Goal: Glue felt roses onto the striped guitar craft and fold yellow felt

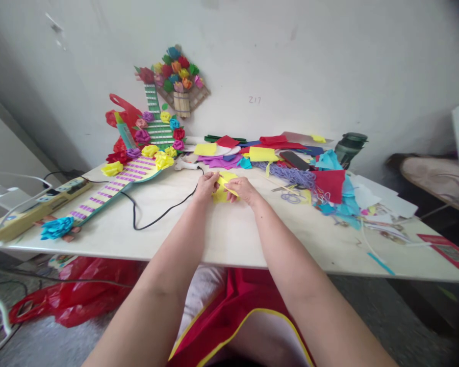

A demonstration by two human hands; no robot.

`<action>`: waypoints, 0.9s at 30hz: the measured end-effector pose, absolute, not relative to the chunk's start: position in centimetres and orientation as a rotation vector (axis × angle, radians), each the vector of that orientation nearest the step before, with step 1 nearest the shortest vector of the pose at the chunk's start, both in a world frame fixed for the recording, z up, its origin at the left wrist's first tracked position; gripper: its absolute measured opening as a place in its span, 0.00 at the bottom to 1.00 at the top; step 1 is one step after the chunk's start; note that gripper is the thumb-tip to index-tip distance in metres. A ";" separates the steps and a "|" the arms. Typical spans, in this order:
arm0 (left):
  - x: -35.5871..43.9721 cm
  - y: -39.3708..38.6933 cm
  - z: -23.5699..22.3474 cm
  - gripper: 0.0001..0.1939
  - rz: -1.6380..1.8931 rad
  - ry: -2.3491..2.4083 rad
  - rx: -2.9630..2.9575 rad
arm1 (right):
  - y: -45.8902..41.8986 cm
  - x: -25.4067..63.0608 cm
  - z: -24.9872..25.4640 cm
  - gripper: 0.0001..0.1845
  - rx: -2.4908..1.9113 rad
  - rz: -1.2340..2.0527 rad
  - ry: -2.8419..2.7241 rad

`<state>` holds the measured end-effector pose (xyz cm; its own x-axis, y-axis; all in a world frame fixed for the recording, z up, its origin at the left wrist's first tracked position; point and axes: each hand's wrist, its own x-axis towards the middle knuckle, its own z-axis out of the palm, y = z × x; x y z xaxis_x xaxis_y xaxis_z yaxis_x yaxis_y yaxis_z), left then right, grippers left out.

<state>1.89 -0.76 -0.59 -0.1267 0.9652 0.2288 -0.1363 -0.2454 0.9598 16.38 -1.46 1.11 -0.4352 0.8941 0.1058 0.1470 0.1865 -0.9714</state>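
Both of my hands meet over the middle of the table (168, 237). My left hand (207, 184) pinches the left side of a piece of yellow crepe paper (225, 178). On its right side my right hand (241, 188) has its fingers closed on the same paper. More yellow paper shows below and between the fingers; whether it is one piece or separate ones I cannot tell. Just behind my left hand lies a white glue gun (186, 165), its black cord (158, 214) looping across the table to the left.
Decorated paper guitar (115, 188) with paper flowers lies at left, beside a power strip (42, 204). Coloured paper sheets (263, 154), purple yarn (290, 174), scissors (279, 188) and a dark bottle (350, 149) stand or lie behind and right. A flower ornament (181, 102) hangs on the wall.
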 end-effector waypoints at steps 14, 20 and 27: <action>1.8 -0.8 -0.8 0.22 1.408 0.962 1.327 | -1.3 16.2 0.9 0.12 -0.952 1.306 -1.667; 1.7 -0.4 -1.0 0.21 1.544 0.997 1.279 | -0.9 16.4 0.5 0.08 -0.976 1.365 -1.647; 1.7 -0.3 -0.8 0.21 1.661 1.103 1.193 | -1.3 16.6 1.0 0.09 -1.077 1.340 -1.644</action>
